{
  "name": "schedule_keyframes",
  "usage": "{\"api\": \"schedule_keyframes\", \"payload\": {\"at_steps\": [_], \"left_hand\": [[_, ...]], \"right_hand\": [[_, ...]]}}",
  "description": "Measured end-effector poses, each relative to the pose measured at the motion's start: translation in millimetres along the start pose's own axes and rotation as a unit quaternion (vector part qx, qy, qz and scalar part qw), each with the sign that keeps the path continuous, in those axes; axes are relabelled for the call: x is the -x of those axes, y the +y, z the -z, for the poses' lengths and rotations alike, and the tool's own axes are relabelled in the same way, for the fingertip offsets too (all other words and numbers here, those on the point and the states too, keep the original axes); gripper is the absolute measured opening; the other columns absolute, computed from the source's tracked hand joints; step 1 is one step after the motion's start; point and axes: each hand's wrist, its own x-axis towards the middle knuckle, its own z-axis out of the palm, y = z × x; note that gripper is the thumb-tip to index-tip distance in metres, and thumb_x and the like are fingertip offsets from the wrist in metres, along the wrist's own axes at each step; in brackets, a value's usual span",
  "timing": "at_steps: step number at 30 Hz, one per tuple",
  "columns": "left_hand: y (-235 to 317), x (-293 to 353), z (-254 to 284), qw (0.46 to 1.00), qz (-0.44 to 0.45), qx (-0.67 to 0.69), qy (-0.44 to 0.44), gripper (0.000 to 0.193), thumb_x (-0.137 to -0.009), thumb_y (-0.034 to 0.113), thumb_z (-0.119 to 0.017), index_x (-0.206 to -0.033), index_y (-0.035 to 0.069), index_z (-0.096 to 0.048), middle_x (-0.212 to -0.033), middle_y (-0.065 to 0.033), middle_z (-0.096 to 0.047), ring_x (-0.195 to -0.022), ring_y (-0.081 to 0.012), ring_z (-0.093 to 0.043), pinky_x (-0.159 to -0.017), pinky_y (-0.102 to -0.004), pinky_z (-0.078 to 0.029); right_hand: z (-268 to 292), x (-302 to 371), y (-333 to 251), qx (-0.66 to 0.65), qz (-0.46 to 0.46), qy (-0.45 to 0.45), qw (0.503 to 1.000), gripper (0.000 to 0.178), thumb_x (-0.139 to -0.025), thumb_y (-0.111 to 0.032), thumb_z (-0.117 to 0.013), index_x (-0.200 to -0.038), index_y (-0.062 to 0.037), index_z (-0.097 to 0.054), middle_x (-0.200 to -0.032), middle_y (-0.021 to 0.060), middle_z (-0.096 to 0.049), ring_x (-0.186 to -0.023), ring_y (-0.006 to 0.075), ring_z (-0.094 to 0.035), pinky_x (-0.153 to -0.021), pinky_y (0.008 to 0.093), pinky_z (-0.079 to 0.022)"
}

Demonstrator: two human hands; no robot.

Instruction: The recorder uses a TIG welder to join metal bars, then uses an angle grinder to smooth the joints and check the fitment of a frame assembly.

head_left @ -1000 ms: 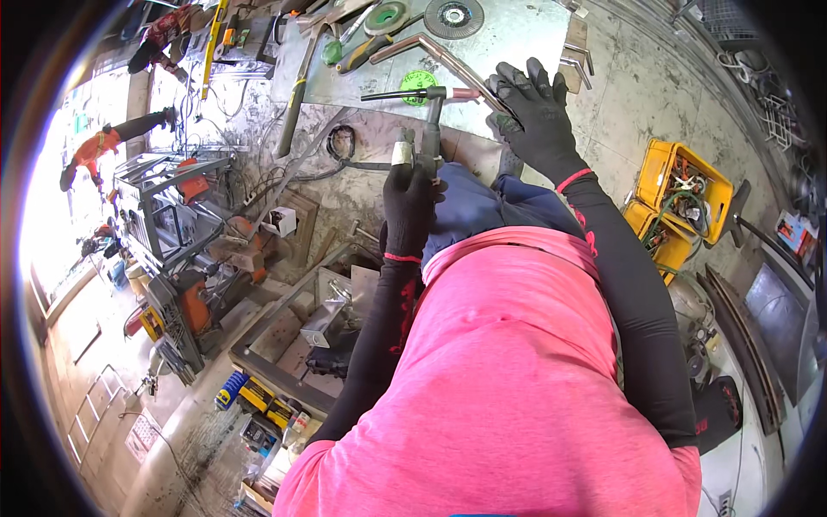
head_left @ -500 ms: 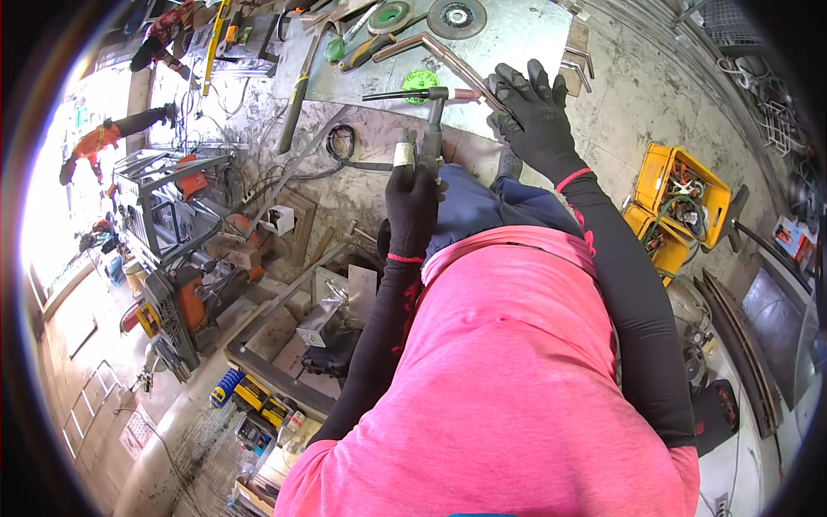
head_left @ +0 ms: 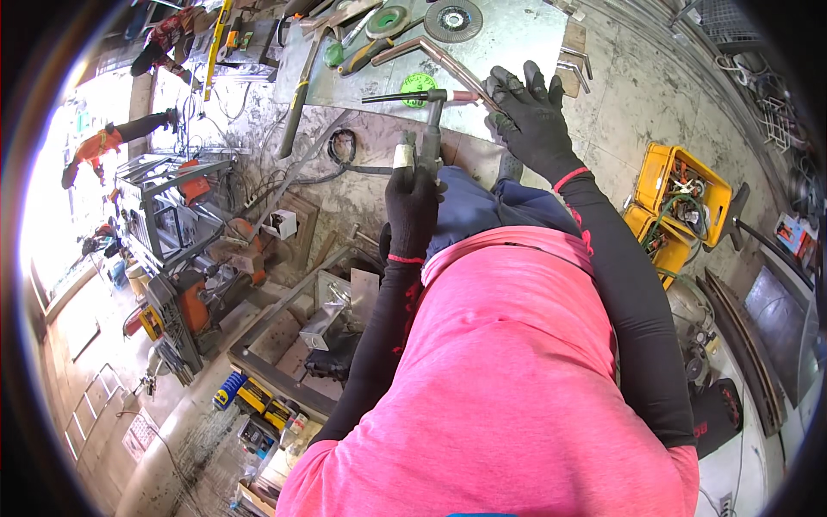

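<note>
My left hand [head_left: 412, 207], in a black glove, is closed round the handle of a TIG welding torch [head_left: 431, 142]. The torch head lies over the edge of a metal sheet [head_left: 517, 52], with its long black back cap pointing left and its pinkish nozzle pointing right. A bent copper-coloured tube [head_left: 444, 60] runs across the sheet, its lower end reaching my right hand [head_left: 536, 121]. That gloved hand lies over the sheet's right edge with fingers stretched and spread, touching the tube's end. A round green sticker [head_left: 418, 86] shows behind the torch.
A hammer [head_left: 297, 103], a grinding disc [head_left: 454, 19] and a green-centred disc [head_left: 388, 21] lie on or beside the sheet. Yellow crates [head_left: 680, 194] with cables stand at right. At left are a metal frame cart [head_left: 164, 202] and a person in orange [head_left: 95, 146]; another person [head_left: 168, 43] is above.
Both hands and the torch keep almost the same place. The view has shifted slightly, and the person at the upper left has moved a little.
</note>
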Motion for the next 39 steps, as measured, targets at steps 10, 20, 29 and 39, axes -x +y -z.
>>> {"api": "schedule_keyframes", "payload": {"at_steps": [10,20,29,39], "left_hand": [[-1.5,-0.4,-0.2,1.0,0.0,-0.008,0.005,0.023,-0.108,0.018,-0.06,-0.098,-0.002,-0.063,-0.086,-0.011,-0.07,-0.073,-0.0191,-0.075,-0.061,-0.0318,-0.057],[-2.1,-0.8,0.5,1.0,-0.003,0.002,0.006,0.021,-0.108,0.017,-0.061,-0.098,-0.002,-0.062,-0.086,-0.0092,-0.069,-0.072,-0.0187,-0.074,-0.06,-0.0314,-0.057],[-0.2,0.2,1.2,0.999,0.0,-0.044,0.003,0.019,-0.107,0.014,-0.062,-0.096,-0.001,-0.065,-0.089,-0.0112,-0.073,-0.071,-0.0204,-0.074,-0.059,-0.0358,-0.055],[-23.5,-9.3,11.2,0.952,-0.196,-0.236,-0.006,0.023,-0.106,0.016,-0.061,-0.089,0.0,-0.062,-0.075,-0.0103,-0.068,-0.064,-0.0199,-0.071,-0.058,-0.0367,-0.055]], "right_hand": [[-0.2,-0.3,-0.4,-0.003,0.003,0.006,1.0,0.056,-0.108,-0.044,-0.065,-0.159,-0.0223,-0.061,-0.174,-0.0033,-0.049,-0.165,0.0426,-0.03,-0.135,0.0666,-0.013],[-1.4,-0.3,-0.2,-0.007,0.008,0.014,1.0,0.056,-0.107,-0.044,-0.066,-0.158,-0.0217,-0.062,-0.174,-0.0032,-0.049,-0.165,0.043,-0.031,-0.134,0.0677,-0.014],[-2.9,0.2,0.5,-0.006,0.008,0.009,1.0,0.057,-0.108,-0.046,-0.062,-0.159,-0.0198,-0.06,-0.173,-0.0008,-0.049,-0.165,0.0438,-0.029,-0.134,0.0703,-0.013],[-1.0,-0.5,-0.9,-0.007,0.011,0.007,1.0,0.058,-0.107,-0.046,-0.063,-0.158,-0.0192,-0.061,-0.173,0.0,-0.049,-0.165,0.0443,-0.029,-0.134,0.07,-0.014]]}}
